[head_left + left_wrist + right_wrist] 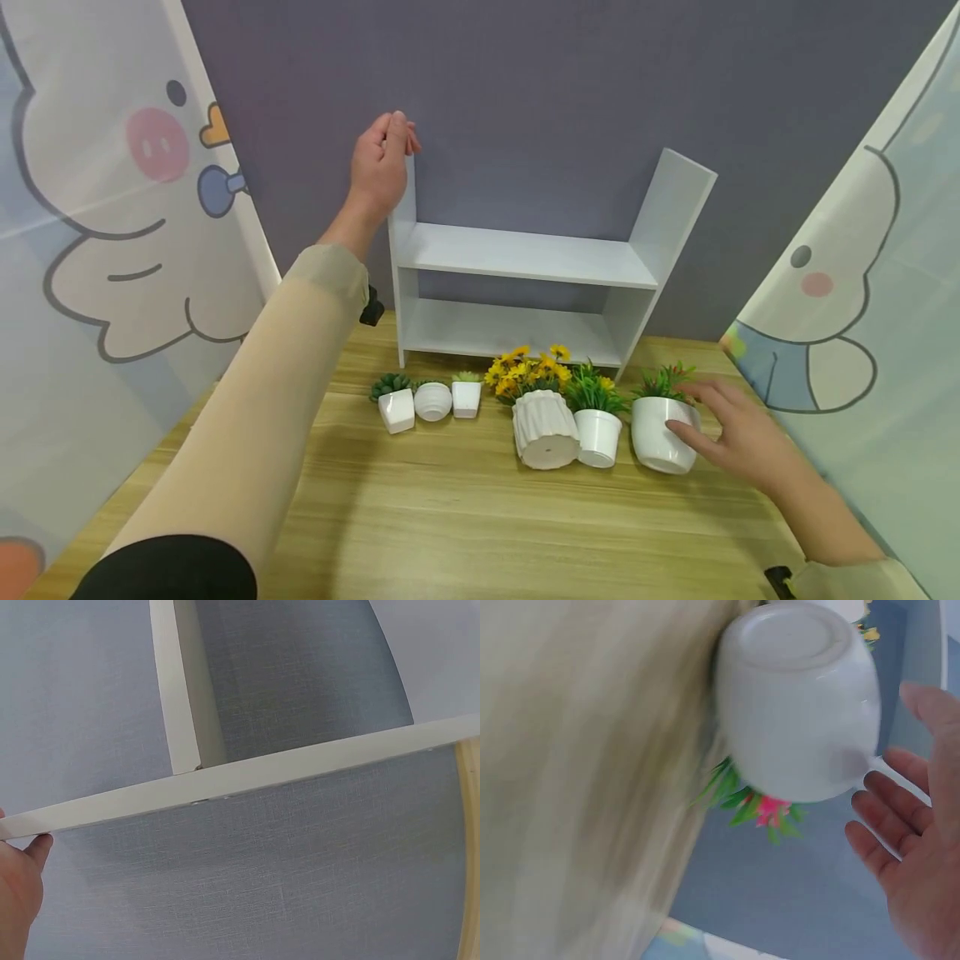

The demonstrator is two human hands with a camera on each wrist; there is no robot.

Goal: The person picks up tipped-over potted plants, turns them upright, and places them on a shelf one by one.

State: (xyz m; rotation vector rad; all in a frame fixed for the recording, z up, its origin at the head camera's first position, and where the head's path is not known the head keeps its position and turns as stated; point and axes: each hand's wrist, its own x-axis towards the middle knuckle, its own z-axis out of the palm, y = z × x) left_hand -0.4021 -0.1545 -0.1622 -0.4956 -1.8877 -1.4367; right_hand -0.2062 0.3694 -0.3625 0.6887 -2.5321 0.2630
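In the head view my left hand [381, 162] is at the top of the left side panel of a white two-tier shelf [525, 252]. The left wrist view shows that hand [19, 889] gripping the panel's end [34, 823], thumb on one side. My right hand [738, 429] is at the right side of a round white pot [660, 433], fingers spread. This pot lies tipped over, its base toward me. Green leaves and pinkish-red flowers [771, 808] stick out of its mouth. In the right wrist view the fingertips of the open right hand [922, 825] are right beside the pot's wall.
A ribbed white pot with yellow flowers [546, 437] and a smaller white pot [598, 440] lie left of the round one. Several small succulent pots, one of them squarish [397, 410], lie further left on the wooden table [480, 525]. Cartoon-printed cloths hang at both sides.
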